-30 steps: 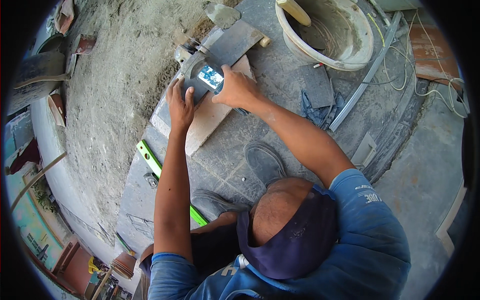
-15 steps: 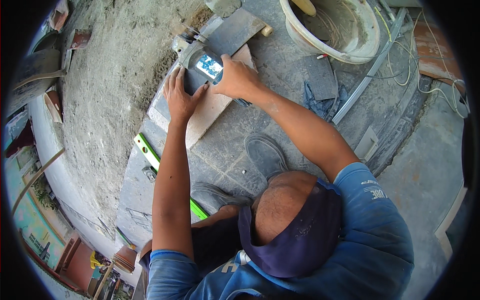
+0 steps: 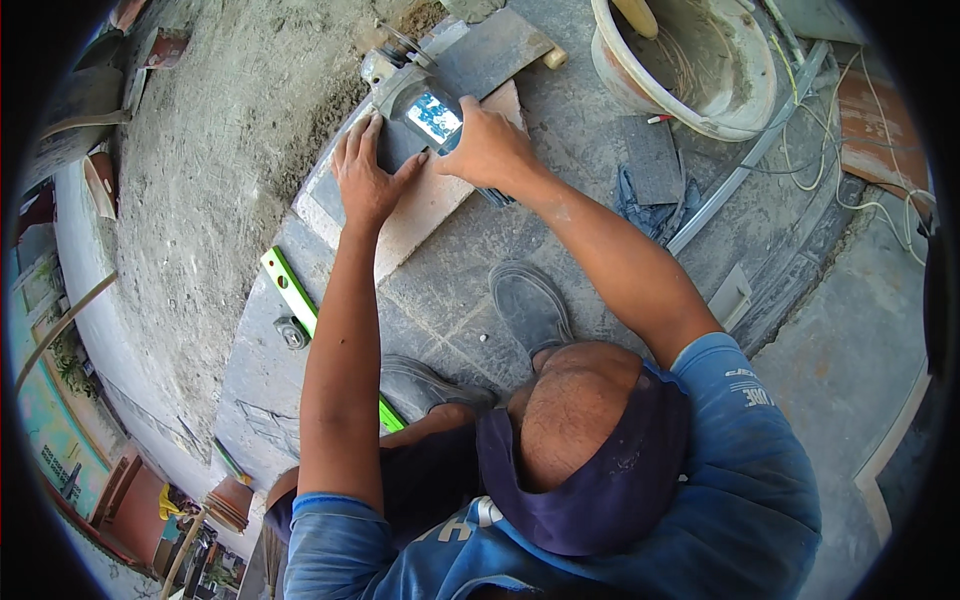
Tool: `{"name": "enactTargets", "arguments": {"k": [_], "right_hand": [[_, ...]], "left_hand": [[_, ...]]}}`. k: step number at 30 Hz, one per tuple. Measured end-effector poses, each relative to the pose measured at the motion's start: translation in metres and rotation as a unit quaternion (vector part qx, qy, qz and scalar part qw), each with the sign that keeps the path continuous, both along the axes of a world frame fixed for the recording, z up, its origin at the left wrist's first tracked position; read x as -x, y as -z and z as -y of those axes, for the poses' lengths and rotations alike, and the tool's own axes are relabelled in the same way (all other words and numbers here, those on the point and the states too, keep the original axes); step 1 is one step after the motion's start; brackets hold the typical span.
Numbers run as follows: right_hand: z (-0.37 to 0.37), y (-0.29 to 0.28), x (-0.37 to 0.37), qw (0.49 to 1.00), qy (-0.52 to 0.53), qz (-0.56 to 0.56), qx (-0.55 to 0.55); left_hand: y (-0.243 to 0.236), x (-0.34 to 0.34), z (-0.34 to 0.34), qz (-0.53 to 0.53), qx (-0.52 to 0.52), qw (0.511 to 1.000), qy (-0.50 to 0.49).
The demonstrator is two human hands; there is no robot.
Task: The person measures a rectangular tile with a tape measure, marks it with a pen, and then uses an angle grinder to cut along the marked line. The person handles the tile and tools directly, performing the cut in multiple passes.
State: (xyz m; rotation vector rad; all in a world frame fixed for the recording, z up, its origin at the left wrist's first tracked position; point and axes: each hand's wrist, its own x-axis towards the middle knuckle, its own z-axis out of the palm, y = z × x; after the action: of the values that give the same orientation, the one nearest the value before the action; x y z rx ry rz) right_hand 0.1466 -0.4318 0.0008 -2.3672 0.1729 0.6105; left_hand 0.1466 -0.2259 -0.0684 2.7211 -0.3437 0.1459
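Note:
My right hand (image 3: 490, 145) is wrapped round the body of a handheld power cutter (image 3: 430, 113) with a bright label and a metal guard at its far end. The cutter rests over a dark grey tile (image 3: 325, 195), which lies on a pale, thick slab (image 3: 400, 245) on the floor. On the tile, just left of the cutter, lies my left hand (image 3: 368, 185), its fingers spread and its thumb close to the cutter's body. Where the blade meets the tile cannot be made out.
Beyond the cutter lies a grey flat board (image 3: 490, 52) with a wooden knob. A large dirty tub (image 3: 685, 125) stands far right, near a metal bar (image 3: 745, 165) and loose cables (image 3: 850, 205). A green level (image 3: 290, 285) and a tape measure (image 3: 292, 332) lie left of my feet.
The view has shifted slightly, so the tub and slab sit farther right. Both hands and the cutter keep nearly the same places on the tile.

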Motion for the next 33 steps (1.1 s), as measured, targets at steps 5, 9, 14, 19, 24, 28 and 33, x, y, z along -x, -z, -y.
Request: {"name": "enactTargets", "arguments": {"k": [5, 9, 14, 19, 24, 28, 33], "right_hand": [[-0.0024, -0.0042, -0.0019, 1.000, -0.001, 0.008, -0.002], [-0.0010, -0.0009, -0.0026, 1.000, 0.003, 0.007, 0.001], [-0.0043, -0.0023, -0.0036, 1.000, -0.001, -0.001, 0.002], [-0.0041, 0.0009, -0.0022, 1.000, 0.005, 0.001, 0.001], [-0.0073, 0.0003, -0.0023, 1.000, 0.002, 0.005, 0.009], [-0.0077, -0.0022, -0.0047, 0.999, 0.000, -0.027, 0.018], [-0.0087, -0.0067, -0.0062, 0.999, 0.000, -0.041, 0.013]], "left_hand": [[0.0014, -0.0009, -0.0036, -0.008, 0.018, 1.000, -0.007], [0.0024, -0.0019, -0.0002, -0.005, 0.013, 1.000, -0.006], [0.0017, -0.0006, -0.0011, -0.005, 0.016, 1.000, -0.011], [0.0014, 0.0005, -0.0001, -0.003, 0.019, 1.000, -0.011], [0.0001, 0.0017, -0.0010, -0.006, 0.021, 1.000, -0.017], [-0.0001, 0.0019, 0.0006, -0.013, 0.018, 0.999, -0.022], [0.0005, 0.0018, -0.0012, -0.011, 0.021, 0.999, -0.023]]}}
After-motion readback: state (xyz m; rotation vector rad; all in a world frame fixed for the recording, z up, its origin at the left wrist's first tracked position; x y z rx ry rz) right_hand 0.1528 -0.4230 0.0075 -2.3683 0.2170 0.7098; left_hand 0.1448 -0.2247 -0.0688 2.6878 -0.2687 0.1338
